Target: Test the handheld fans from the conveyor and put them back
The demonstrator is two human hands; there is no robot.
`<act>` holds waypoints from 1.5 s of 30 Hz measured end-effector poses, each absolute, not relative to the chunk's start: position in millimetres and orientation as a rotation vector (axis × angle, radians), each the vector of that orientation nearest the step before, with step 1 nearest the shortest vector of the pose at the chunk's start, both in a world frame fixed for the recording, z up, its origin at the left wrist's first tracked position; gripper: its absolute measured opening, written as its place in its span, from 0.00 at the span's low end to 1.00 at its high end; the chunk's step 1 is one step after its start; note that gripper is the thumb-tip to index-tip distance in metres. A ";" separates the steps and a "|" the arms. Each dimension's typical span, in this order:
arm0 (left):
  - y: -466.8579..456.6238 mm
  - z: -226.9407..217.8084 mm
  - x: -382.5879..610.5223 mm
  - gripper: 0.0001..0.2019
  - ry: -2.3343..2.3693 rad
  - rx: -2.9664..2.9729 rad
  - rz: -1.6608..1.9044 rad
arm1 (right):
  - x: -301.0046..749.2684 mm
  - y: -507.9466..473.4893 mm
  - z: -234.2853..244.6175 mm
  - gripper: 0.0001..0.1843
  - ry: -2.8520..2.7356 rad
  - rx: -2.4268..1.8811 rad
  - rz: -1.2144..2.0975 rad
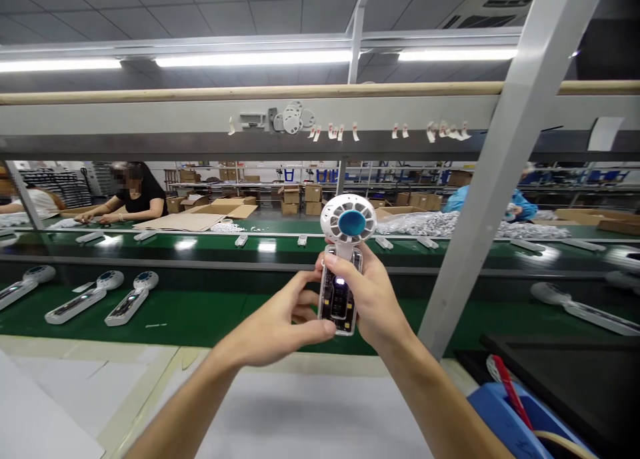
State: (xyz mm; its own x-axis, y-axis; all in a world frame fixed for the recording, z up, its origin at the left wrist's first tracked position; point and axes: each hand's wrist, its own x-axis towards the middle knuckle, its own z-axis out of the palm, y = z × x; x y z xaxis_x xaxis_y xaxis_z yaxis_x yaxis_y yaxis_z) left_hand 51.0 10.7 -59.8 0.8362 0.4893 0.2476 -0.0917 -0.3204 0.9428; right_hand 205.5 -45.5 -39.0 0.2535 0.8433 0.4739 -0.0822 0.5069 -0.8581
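A small white handheld fan (345, 259) with a round grilled head and a blue hub is held upright in front of me. Its clear handle shows a dark circuit board and one lit point. My right hand (373, 299) wraps the handle from the right, thumb pressed on its front. My left hand (285, 319) grips the handle's lower left side, thumb at the bottom end.
A green conveyor belt (200, 312) carries more white fans at left (80, 299) and right (580, 305). A slanted grey frame post (480, 199) stands at right. A blue bin (510, 419) sits at lower right. A person in black (133, 199) and another in blue (520, 205) work across a farther belt.
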 end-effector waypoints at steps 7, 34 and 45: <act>-12.9 -61.3 64.5 0.25 0.279 1.596 0.620 | 200.3 -50.2 -36.2 0.20 -1.120 -0.825 0.807; 10.3 -30.0 -16.6 0.19 0.600 1.981 0.233 | 177.4 -13.0 -117.6 0.13 -1.995 -1.927 0.654; 20.9 -36.6 -8.0 0.19 0.812 2.112 0.152 | 146.8 23.1 -174.4 0.05 -1.908 -2.207 0.747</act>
